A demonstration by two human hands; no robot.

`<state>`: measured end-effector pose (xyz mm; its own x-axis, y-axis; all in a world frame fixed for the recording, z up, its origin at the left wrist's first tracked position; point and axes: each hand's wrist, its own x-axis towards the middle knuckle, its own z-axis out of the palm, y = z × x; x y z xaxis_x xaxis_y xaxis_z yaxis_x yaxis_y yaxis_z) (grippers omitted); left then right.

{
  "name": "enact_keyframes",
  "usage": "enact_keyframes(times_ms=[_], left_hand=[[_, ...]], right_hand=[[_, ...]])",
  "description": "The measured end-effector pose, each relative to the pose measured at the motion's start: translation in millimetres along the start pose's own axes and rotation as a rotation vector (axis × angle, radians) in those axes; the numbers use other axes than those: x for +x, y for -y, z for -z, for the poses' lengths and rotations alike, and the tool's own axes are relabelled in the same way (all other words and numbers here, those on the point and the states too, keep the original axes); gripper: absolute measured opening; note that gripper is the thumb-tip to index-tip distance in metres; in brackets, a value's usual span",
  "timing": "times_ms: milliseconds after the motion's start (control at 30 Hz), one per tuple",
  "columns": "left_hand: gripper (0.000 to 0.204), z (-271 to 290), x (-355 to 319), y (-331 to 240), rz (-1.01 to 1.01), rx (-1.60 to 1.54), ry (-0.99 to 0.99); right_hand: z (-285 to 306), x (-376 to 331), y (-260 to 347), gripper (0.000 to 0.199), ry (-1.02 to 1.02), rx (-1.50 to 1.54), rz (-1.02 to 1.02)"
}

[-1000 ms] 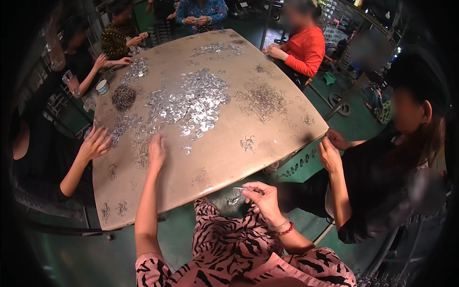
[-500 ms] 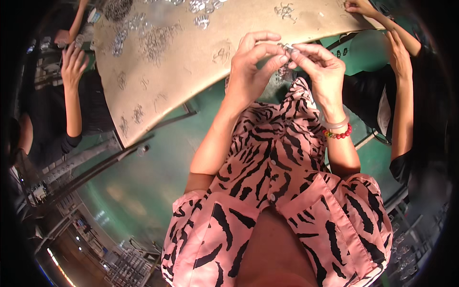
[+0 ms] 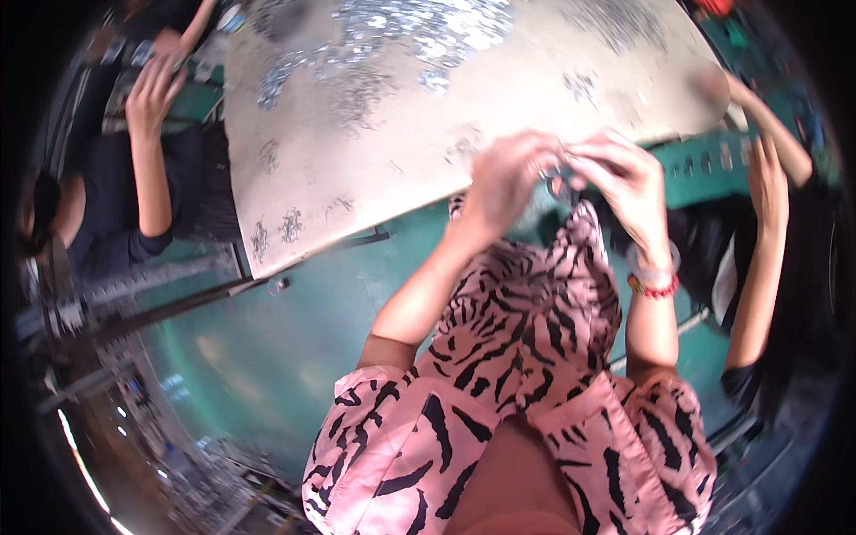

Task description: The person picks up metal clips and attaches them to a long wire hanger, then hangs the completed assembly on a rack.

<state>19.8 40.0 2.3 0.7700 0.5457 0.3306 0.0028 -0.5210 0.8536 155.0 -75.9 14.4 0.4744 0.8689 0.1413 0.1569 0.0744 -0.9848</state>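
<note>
My left hand (image 3: 504,178) and my right hand (image 3: 624,174) meet above my lap at the near edge of the beige table (image 3: 357,178). Their fingertips pinch a small shiny metal part (image 3: 560,169) between them; its exact shape is blurred. My right wrist wears a red bead bracelet (image 3: 653,287). Below the hands lies my pink, black-striped clothing (image 3: 526,357). Heaps of small silvery metal pieces (image 3: 428,27) cover the far part of the table.
A person in dark clothes sits at the left, one hand (image 3: 152,85) raised at the table edge. Another person's arm (image 3: 767,223) reaches in at the right. Green floor (image 3: 267,357) lies under the table, with metal framing (image 3: 107,294) at the left.
A second ago my left hand lay stretched out on the table and my right held a part low. Both hands have since come together on the small part, and the view has tipped downward.
</note>
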Motion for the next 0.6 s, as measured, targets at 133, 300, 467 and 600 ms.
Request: enact_keyframes(times_ms=[133, 300, 467, 600], left_hand=[[0.008, 3, -16, 14, -0.09, -0.021, -0.078], [0.008, -3, -39, 18, 0.004, -0.159, -0.128], [0.009, -6, -65, 17, 0.0, -0.193, -0.072], [0.009, -8, -73, 20, 0.004, -0.235, -0.06]], right_hand=[[4, 40, -7, 0.018, -0.02, -0.04, -0.135], [-79, 127, -55, 0.025, 0.319, -0.281, -0.19], [-137, 182, -118, 0.035, 0.165, -0.772, 0.137], [-146, 197, -124, 0.038, 0.219, -0.845, 0.091]])
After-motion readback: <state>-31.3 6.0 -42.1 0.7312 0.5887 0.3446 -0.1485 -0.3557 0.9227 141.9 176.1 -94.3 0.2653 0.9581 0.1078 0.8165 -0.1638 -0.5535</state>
